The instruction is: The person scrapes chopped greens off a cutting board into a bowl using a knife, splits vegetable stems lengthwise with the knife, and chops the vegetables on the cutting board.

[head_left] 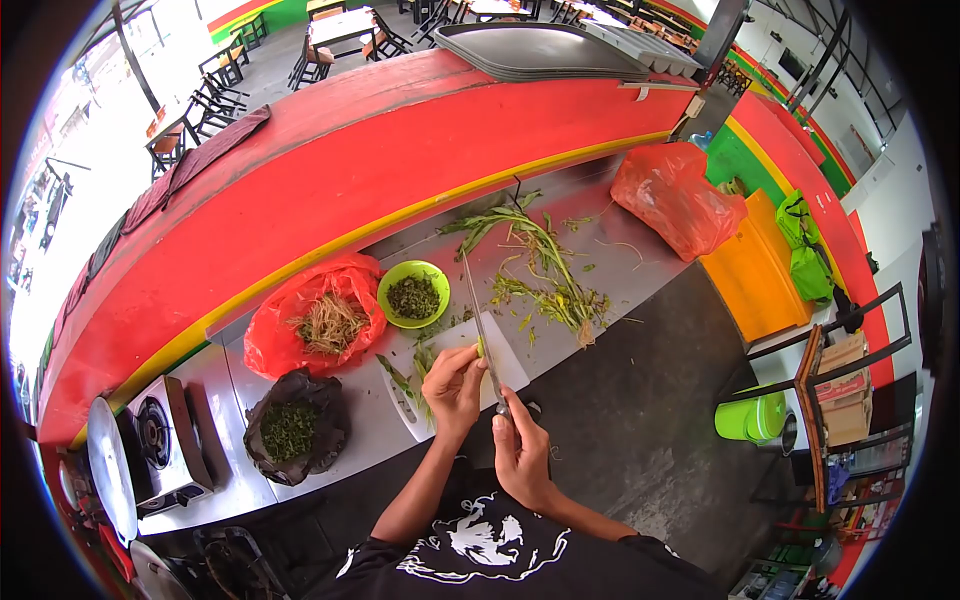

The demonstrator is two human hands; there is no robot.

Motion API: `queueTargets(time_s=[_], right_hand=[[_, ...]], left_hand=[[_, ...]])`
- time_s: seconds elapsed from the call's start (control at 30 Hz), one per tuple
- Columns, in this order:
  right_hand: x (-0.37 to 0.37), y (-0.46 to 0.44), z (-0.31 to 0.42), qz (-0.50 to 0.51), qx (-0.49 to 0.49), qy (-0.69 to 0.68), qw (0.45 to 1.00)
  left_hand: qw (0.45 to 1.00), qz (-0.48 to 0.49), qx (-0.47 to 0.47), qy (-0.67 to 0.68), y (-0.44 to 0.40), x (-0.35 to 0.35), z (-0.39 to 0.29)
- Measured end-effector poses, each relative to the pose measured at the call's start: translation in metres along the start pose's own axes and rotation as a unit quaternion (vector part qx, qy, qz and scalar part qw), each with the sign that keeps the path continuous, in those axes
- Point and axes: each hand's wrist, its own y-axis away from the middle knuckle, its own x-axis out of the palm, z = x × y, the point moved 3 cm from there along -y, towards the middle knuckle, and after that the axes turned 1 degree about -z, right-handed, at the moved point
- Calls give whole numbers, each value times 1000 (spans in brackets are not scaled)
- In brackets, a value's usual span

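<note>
The steel counter (625, 280) carries the work, with loose leafy stems (548, 255) spread on it beyond the white cutting board (508, 366), within easy reach and best kept clear of the blade's path. The long knife (478, 312) points away from the body over the board, a sound line to hold. The lime-green bowl (415, 268) of chopped leaves stands just beyond the board's far side. The right hand (522, 455) is wrapped firmly around the knife handle; the left hand (455, 388) is nearly closed, thumb and fingertips pinching a small green piece (480, 346) right beside the blade, above the board. Whether the edge has bitten in cannot be told. With so little sticking out past the fingertips, short, light strokes seem wisest, the left fingertips tucked back and the edge angled away from them.
</note>
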Motion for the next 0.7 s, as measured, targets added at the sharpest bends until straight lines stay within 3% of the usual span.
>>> queueTargets(time_s=[0.13, 0.43, 0.7], right_hand=[[-3, 3, -1, 41, 42, 33, 998], [-2, 4, -4, 14, -12, 10, 1000], [0, 3, 2, 20, -20, 0, 1000]], left_hand=[[1000, -12, 19, -22, -2, -1, -3], [999, -36, -17, -3, -5, -2, 1], [990, -6, 89, -111, -7, -13, -16]])
